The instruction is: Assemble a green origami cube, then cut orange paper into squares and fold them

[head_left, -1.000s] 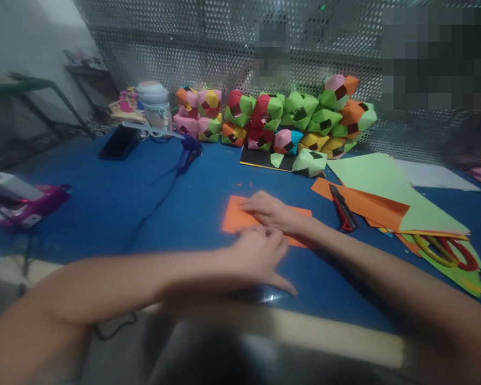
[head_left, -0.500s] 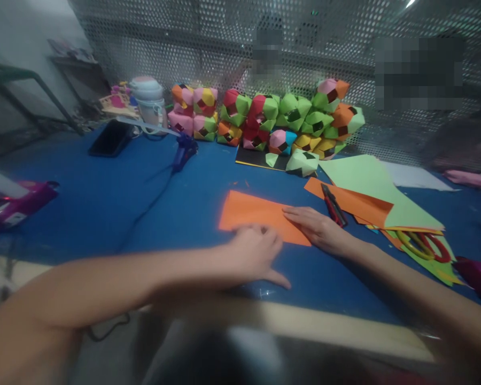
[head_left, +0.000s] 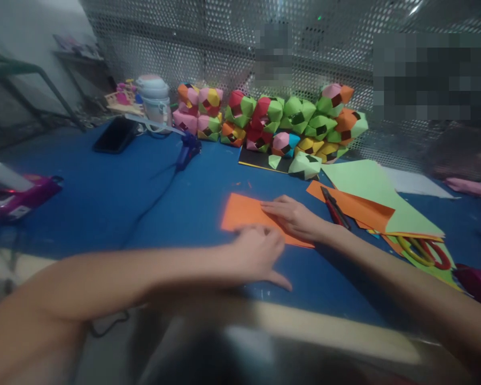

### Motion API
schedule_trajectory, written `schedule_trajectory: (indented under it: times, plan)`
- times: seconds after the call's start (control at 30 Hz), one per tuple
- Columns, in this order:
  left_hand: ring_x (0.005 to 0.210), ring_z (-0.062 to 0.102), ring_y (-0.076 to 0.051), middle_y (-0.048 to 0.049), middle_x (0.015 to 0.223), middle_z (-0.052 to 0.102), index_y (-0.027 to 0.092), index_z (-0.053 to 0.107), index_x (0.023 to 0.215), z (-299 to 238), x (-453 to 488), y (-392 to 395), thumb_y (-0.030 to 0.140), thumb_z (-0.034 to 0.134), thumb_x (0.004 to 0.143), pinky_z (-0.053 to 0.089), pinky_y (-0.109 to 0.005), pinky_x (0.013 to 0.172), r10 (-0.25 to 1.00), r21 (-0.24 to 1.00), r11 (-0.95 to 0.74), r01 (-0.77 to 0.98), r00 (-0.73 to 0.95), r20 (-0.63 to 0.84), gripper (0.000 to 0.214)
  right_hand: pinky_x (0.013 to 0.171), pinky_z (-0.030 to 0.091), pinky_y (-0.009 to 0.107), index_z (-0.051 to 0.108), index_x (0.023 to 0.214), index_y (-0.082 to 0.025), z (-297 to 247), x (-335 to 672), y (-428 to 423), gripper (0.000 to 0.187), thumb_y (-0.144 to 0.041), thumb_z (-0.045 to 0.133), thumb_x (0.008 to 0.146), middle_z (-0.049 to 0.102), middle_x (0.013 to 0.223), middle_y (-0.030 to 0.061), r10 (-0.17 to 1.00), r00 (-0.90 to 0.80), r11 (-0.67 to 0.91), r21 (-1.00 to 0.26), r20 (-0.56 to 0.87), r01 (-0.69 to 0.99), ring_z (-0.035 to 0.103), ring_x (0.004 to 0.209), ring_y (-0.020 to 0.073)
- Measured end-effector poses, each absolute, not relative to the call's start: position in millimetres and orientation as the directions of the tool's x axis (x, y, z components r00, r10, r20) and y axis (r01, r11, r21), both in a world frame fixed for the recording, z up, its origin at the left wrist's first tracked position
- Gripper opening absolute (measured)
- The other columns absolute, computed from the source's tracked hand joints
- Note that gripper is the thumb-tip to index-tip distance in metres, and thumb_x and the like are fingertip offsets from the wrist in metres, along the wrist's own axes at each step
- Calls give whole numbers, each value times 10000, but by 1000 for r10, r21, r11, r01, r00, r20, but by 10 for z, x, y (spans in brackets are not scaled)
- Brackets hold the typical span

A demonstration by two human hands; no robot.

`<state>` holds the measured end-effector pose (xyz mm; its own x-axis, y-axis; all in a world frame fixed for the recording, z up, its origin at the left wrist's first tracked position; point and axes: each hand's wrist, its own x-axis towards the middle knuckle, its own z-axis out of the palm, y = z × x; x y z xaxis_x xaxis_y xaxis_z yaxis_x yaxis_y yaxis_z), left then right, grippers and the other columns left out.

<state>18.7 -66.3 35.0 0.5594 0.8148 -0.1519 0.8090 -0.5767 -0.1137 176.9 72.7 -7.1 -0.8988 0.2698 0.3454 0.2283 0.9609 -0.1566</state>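
Find the orange paper (head_left: 240, 211) lying on the blue surface (head_left: 104, 214), beneath both hands and near the front edge. Note the right hand (head_left: 291, 216) laid flat across the paper, spread along it and pinching nothing. Note the left hand (head_left: 260, 248) at the near side of the paper, fingers curled, thumb stretched well away from them; cannot tell, owing to blur, whether gripping the paper or only bearing on it. Judging by this placement, treat the step as pressing and smoothing. Anchor firmly with one hand, then sweep the other outward with even pressure, from the middle towards the corners. Check edge alignment before bearing down, and avoid dragging the paper askew. Stay clear of the knife (head_left: 335, 208), lying just to the right of the paper, and of the glue gun (head_left: 188, 152), well apart to the left
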Motion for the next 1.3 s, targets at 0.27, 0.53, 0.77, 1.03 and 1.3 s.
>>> schedule_trajectory:
  times: [0.27,0.53,0.77,1.03,1.3]
  plan:
    - [922,620,-370,-192,1143,596,78,549,1277,425,194,-649,830,379,793,527,-459,688,810,-61,-568,821,543,-221,910,761,488,406,684,1184,-153,9,1309,751,402,-219,322,1023,663,1291,106,231,-929,969,-157,288,192,522,849,218]
    - [923,618,-369,-218,1189,578,84,499,1354,403,198,-655,833,370,792,519,-454,699,815,-76,-564,822,540,-208,945,762,446,402,679,1219,-145,-84,951,896,401,-203,342,1009,667,1285,102,137,-936,988,-116,325,105,540,854,223]
    - [940,623,-378,-210,1182,578,80,512,1334,428,194,-650,816,364,810,528,-465,700,809,-69,-568,820,541,-232,915,773,489,410,682,1218,-169,-140,1127,871,376,-204,373,1006,669,1279,103,183,-906,982,-123,383,146,594,936,235]
    - [931,622,-391,-205,1173,584,83,522,1313,367,186,-643,836,348,793,536,-496,691,809,-91,-578,811,555,-194,933,813,506,427,678,1196,-174,-150,1969,783,323,-172,426,994,711,1199,104,254,-875,957,25,413,290,635,1117,263]
    - [928,628,-366,-198,1111,608,83,545,1283,397,177,-662,832,370,785,522,-422,671,816,-101,-572,814,552,-169,916,830,515,410,666,1210,-187,-96,2468,617,379,-115,399,952,712,1200,98,365,-856,911,51,366,410,654,1101,239]
